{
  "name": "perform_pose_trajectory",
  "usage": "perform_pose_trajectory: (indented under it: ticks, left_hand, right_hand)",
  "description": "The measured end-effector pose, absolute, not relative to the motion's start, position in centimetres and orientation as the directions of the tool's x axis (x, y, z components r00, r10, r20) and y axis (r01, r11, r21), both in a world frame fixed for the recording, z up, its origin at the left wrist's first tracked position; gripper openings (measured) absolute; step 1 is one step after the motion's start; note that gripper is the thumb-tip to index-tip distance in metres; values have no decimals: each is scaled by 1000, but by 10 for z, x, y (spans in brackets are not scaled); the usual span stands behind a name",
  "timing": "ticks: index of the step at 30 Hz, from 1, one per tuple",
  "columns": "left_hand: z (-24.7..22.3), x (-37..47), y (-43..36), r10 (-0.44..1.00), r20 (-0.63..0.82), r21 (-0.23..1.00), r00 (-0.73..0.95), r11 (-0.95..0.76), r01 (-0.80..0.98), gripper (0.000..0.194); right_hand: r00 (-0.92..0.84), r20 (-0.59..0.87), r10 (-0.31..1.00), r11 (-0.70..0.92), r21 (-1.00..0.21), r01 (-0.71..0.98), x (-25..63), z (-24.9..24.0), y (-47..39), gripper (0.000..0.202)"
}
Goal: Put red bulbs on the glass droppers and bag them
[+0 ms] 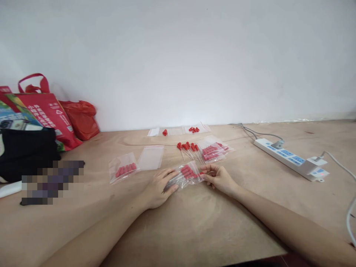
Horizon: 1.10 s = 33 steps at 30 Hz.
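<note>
A clear zip bag (182, 180) holding several glass droppers with red rubber bulbs lies on the table in front of me. My left hand (160, 185) grips the bag's left end, thumb in front and fingers behind. At the right end, by the bulbs, my right hand (217, 177) pinches the bag between thumb and fingers. Just behind it are loose red-bulbed droppers (187, 147), fanned out. Filled bags of droppers (211, 151) lie stacked to their right. On the left rest a bag of red bulbs (125, 170) and flat clear bags (151, 157).
Near the wall lie thin glass tubes (175, 131) and small red bulbs (194, 129) on a bag. A white power strip (286, 157) with plugs and cables occupies the right. At left are a red shopping bag (55, 115), a red plastic bag (82, 118) and black cloth (27, 152).
</note>
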<state>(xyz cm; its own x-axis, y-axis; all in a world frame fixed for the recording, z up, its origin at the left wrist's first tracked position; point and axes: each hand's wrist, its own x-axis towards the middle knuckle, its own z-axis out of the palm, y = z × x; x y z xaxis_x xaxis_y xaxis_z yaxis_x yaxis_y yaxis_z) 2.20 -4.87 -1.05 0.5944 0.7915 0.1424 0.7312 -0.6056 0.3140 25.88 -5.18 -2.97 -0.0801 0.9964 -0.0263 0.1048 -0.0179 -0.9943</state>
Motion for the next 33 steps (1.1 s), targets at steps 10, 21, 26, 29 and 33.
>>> perform_pose_trajectory:
  ticks: [10,21,26,29,33]
  left_hand:
    - [-13,21,-48,770,180,326,612,-634,701,41]
    - [-14,20,-47,757,162,357,633,-643,678,42]
    - [-11,21,-49,735,208,331,646,-674,660,43]
    - [-9,22,-49,720,231,310,654,-692,652,43]
    - [-9,21,-48,715,252,286,652,-698,656,41]
  right_hand:
    - [-205,-14,979,32,-976,217,258,-29,-52,31]
    - [-193,-91,977,-78,-994,74,252,-27,-53,39]
    - [-141,-69,988,-58,-995,83,254,-28,-55,49]
    - [-155,-44,987,-41,-999,22,253,-32,-54,53]
    - [-164,-16,986,-26,-998,-60,252,-34,-52,54]
